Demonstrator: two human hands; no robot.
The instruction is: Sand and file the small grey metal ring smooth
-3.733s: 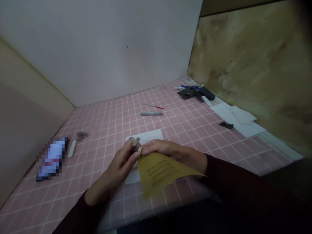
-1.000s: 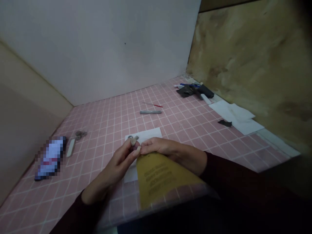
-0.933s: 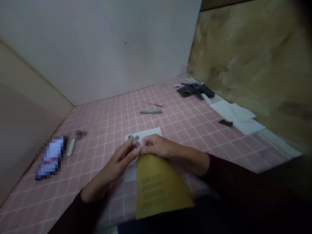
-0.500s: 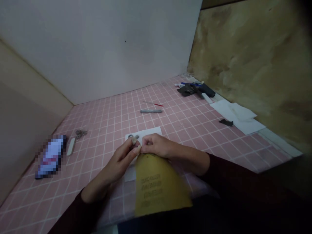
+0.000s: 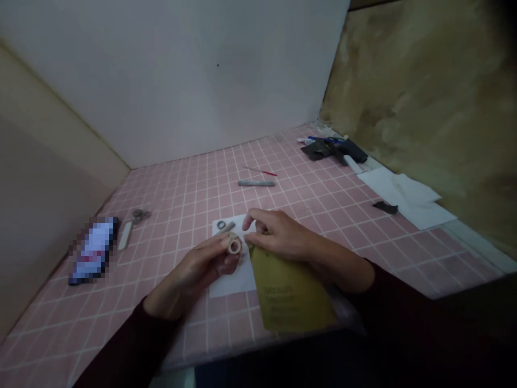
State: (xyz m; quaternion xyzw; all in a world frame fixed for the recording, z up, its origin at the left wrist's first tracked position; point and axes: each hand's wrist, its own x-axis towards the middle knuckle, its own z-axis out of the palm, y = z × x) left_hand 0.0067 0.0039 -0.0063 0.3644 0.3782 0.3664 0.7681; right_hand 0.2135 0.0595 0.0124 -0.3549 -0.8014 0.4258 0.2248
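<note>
Over the pink-gridded bench (image 5: 181, 196), the left hand (image 5: 205, 263) has just parted from the right hand (image 5: 279, 234), so the pale ring (image 5: 234, 252) pinched in its grip above white paper (image 5: 233, 285) shows its opening, free of the yellow sheet (image 5: 294, 299) the right grasps.

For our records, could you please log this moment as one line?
left hand: holds pale ring | right hand: holds yellow printed sheet | ring and sheet: apart | gray ring: on white paper
</note>
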